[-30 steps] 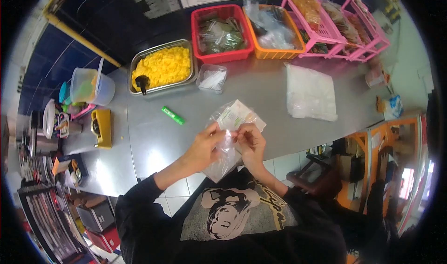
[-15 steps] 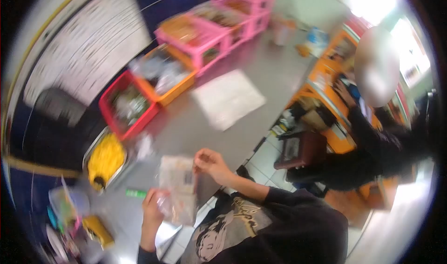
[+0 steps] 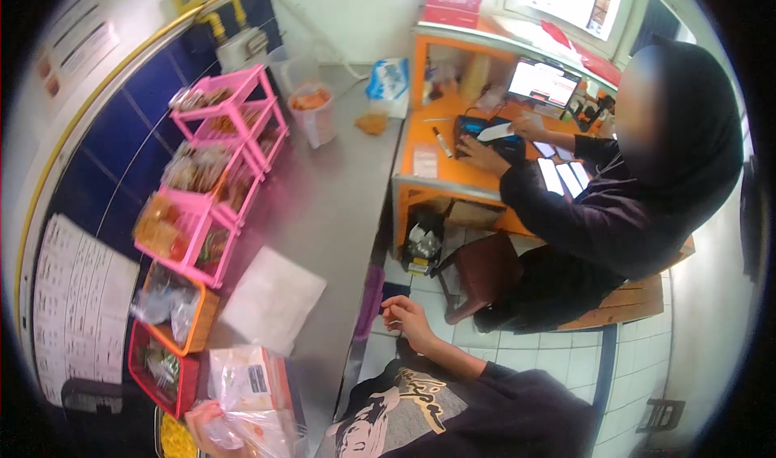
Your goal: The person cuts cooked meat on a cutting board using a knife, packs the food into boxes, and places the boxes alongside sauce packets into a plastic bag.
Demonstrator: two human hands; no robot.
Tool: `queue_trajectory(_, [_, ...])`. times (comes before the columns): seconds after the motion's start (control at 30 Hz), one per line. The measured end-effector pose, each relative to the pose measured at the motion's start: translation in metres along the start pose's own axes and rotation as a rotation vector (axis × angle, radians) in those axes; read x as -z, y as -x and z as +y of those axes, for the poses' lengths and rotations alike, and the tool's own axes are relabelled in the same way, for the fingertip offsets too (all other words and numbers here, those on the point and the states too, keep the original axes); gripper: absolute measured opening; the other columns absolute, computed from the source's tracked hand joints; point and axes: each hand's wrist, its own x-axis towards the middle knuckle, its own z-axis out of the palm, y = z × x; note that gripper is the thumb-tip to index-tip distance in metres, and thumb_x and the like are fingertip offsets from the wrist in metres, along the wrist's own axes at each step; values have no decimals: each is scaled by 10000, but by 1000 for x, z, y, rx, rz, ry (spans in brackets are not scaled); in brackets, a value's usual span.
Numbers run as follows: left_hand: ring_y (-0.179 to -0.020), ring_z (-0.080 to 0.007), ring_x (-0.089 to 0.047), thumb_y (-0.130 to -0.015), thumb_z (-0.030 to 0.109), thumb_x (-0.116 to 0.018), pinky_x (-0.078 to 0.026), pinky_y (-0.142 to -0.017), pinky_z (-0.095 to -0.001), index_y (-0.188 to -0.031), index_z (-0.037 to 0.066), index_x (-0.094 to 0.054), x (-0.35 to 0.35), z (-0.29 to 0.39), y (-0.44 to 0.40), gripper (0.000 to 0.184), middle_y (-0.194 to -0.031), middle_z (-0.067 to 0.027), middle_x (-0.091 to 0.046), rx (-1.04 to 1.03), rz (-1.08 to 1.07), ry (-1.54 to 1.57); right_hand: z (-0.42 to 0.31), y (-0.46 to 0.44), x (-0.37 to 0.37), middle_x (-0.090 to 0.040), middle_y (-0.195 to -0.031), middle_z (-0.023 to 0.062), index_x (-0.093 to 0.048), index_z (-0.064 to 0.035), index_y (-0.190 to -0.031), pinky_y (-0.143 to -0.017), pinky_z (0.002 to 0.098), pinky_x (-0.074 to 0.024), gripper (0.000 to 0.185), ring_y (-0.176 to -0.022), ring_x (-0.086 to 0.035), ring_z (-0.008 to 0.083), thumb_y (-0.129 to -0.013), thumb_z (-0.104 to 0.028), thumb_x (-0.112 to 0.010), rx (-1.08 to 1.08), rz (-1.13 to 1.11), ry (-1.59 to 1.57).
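My left hand (image 3: 208, 427) is closed on a clear plastic bag (image 3: 259, 434) at the bottom left. Inside or against the bag are white printed packets (image 3: 242, 377); which of the two I cannot tell. My right hand (image 3: 406, 322) hangs in the air right of the steel table's edge, its fingers curled together, and whether it holds something small cannot be made out. A stack of white sheets (image 3: 273, 300) lies on the steel table (image 3: 331, 191), above the packets.
Left: red basket (image 3: 190, 381), orange basket (image 3: 194, 329), pink racks (image 3: 202, 252) and yellow food tray (image 3: 176, 438). Farther back stands a tub (image 3: 313, 118). At right, a person (image 3: 598, 207) sits by an orange desk (image 3: 453, 167) with a monitor. A brown stool (image 3: 483, 272) stands below.
The view has swung right, bringing the desk and seated person into full view. My hands have moved apart. My right hand has left the bag, which stays in my left hand.
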Motion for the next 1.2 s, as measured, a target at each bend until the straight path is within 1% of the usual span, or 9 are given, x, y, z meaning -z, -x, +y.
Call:
queue_trajectory(0.13, [-771,-260,-568,-700,206,-702,-464,-701,-367,-848,37,-530,-78,9,-90,283,-815,-126,-543,-249,284,127,-51,-21,48,-582,-803,30,-569,-37,-984,-642,274,-469,135,-722,-570,133,-918,-91,-466,135,77,-84])
queue_trajectory(0.37, [-773,-202,-559,-789,83,-613,-454,-719,-310,-856,40,-506,-218,110,-270,134,-844,-115,-559,-434,199,478,-114,-17,95,-587,-821,45,-570,-37,-967,-632,267,-471,121,-718,-574,130,-934,-129,-498,393,293,-192])
queue_trajectory(0.67, [-813,-174,-611,-744,-97,-554,-479,-735,-283,-927,-9,-557,-395,254,-477,203,-875,-93,-620,-598,148,791,-249,-95,105,-598,-931,91,-525,-46,-981,-706,306,-486,105,-823,-586,159,-929,-137,-524,601,353,-175])
queue_trajectory(0.73, [-800,-166,-614,-749,-112,-546,-479,-741,-272,-946,-11,-571,-431,300,-518,223,-849,-84,-630,-615,143,965,-289,-134,121,-595,-1014,102,-505,-70,-986,-733,306,-482,106,-883,-589,162,-918,-140,-547,748,410,-164])
queue_trajectory(0.9, [-772,-190,-633,-813,-6,-558,-491,-707,-293,-918,1,-615,-503,419,-628,120,-810,-91,-646,-825,235,893,-399,-255,205,-512,-1196,128,-421,-111,-1067,-751,304,-468,281,-983,-547,176,-865,-143,-613,943,617,-223])
queue_trajectory(1.0, [-741,-223,-641,-855,83,-536,-502,-676,-319,-924,13,-626,-541,498,-684,133,-812,-107,-663,-862,172,967,-459,-311,252,-488,-1183,164,-297,-72,-1219,-797,318,-453,506,-961,-530,185,-854,-160,-636,933,925,-232])
queue_trajectory(1.07, [-743,-219,-647,-843,123,-565,-510,-689,-334,-924,19,-634,-559,547,-711,149,-827,-103,-673,-827,6,1010,-489,-343,280,-461,-1184,158,-283,-79,-1224,-808,316,-433,535,-1011,-493,187,-844,-186,-644,921,990,-291])
queue_trajectory(1.13, [-758,-222,-662,-870,119,-454,-523,-698,-333,-928,84,-677,-582,595,-733,233,-830,-91,-689,-881,136,852,-515,-360,294,-434,-1186,152,-269,-87,-1229,-818,313,-412,563,-1062,-455,188,-834,-213,-651,905,1056,-349])
queue_trajectory(1.2, [-734,-224,-654,-873,131,-436,-522,-696,-330,-945,118,-686,-647,645,-797,261,-815,-71,-691,-890,84,862,-539,-361,289,-431,-1142,149,-241,-75,-1231,-818,285,-393,602,-1061,-441,179,-823,-216,-661,849,1189,-247])
